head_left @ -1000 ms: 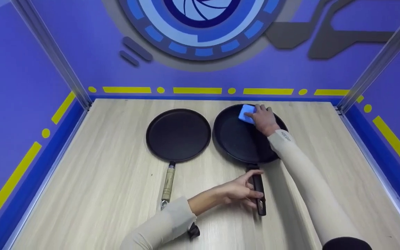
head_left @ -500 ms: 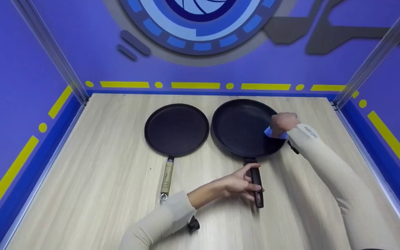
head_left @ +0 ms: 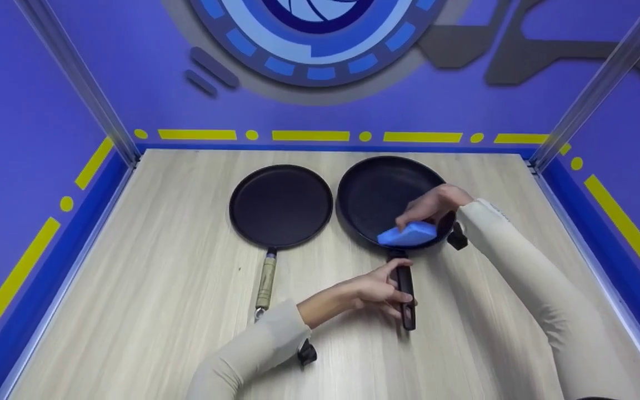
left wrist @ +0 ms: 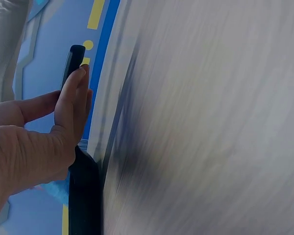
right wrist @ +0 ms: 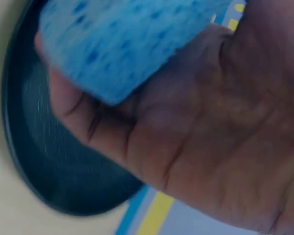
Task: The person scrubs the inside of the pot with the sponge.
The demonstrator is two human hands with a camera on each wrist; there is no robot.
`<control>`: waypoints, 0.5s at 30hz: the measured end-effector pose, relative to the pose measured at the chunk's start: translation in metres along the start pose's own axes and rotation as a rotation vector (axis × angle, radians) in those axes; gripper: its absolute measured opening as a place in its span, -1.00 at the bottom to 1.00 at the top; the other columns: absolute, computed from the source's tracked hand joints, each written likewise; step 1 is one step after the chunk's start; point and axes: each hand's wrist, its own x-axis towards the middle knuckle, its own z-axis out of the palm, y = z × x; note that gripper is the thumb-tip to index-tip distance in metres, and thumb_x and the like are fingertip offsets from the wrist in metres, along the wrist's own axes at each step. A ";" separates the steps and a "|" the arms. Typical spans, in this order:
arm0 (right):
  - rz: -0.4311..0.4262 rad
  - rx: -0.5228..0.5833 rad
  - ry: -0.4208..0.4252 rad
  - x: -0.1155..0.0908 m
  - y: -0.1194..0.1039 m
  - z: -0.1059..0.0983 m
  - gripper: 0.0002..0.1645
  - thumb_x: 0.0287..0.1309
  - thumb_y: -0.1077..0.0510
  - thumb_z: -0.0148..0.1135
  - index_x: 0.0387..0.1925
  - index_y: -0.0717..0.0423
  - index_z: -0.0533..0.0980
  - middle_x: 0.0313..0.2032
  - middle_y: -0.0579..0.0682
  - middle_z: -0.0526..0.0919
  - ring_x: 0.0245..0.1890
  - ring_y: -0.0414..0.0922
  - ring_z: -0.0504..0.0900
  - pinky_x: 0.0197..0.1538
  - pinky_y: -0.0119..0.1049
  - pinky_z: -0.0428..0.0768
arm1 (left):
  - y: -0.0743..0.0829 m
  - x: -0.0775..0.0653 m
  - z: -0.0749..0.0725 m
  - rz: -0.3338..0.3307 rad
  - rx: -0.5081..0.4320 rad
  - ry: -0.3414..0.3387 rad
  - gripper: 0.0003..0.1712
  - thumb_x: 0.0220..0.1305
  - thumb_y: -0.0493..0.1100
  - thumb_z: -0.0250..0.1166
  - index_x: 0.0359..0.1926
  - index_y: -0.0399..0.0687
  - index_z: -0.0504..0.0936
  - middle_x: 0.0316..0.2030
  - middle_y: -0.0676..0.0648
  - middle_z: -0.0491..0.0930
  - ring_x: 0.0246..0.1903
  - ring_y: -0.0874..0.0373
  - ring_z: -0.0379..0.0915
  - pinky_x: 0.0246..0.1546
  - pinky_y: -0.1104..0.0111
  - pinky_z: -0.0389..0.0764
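A deep black frying pan [head_left: 373, 194] lies on the wooden tabletop, its handle pointing toward me. My left hand [head_left: 378, 290] holds that black handle [head_left: 405, 280] between thumb and fingers; the left wrist view shows the handle's end [left wrist: 75, 56] rising past the fingertips. Over the near right part of the pan, my right hand [head_left: 434, 204] grips a blue sponge [head_left: 409, 235] by its upper side. Close up in the right wrist view, the porous sponge [right wrist: 117, 44] sits against the curled fingers. Whether its lower edge touches the pan is hard to tell.
Left of the frying pan lies a flat black crepe pan [head_left: 281, 205] with a wood-look handle [head_left: 266, 280], the two rims nearly touching. Blue-purple panels [head_left: 320, 119] with yellow marks enclose the tabletop [head_left: 159, 250] at the back and sides.
The sponge in my right hand has travelled from the pan's far edge, along its right side, to the near edge by the handle. My left hand keeps its hold on the handle.
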 end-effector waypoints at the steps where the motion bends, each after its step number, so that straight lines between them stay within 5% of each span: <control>1: -0.015 0.045 0.003 0.004 -0.001 0.000 -0.66 0.22 -0.18 0.14 -0.20 -0.03 0.42 -0.22 -0.12 0.44 -0.16 -0.19 0.44 -0.10 -0.41 0.51 | 0.000 0.000 -0.001 -0.003 0.003 0.001 -0.07 0.34 -0.51 0.24 0.56 0.20 0.11 -0.14 -0.26 0.74 -0.24 -0.13 0.77 -0.29 0.27 0.83; 8: -0.196 0.304 -0.002 0.030 -0.001 -0.004 -0.66 0.41 -0.11 -0.06 -0.14 0.07 0.42 -0.09 -0.04 0.44 -0.02 -0.15 0.43 0.09 -0.38 0.48 | 0.001 0.003 -0.001 -0.025 0.005 -0.014 -0.10 0.37 -0.50 0.20 0.53 0.28 0.11 -0.21 -0.21 0.67 -0.10 -0.23 0.73 -0.26 0.26 0.83; 15: -0.373 0.549 0.109 0.058 -0.009 0.002 -0.41 0.55 -0.08 -0.27 0.31 0.26 0.29 0.26 0.19 0.39 0.17 -0.10 0.42 0.23 -0.34 0.51 | -0.002 0.002 -0.001 -0.032 -0.021 -0.028 -0.08 0.37 -0.52 0.18 0.53 0.29 0.09 -0.29 -0.19 0.55 -0.07 -0.31 0.70 -0.15 0.12 0.82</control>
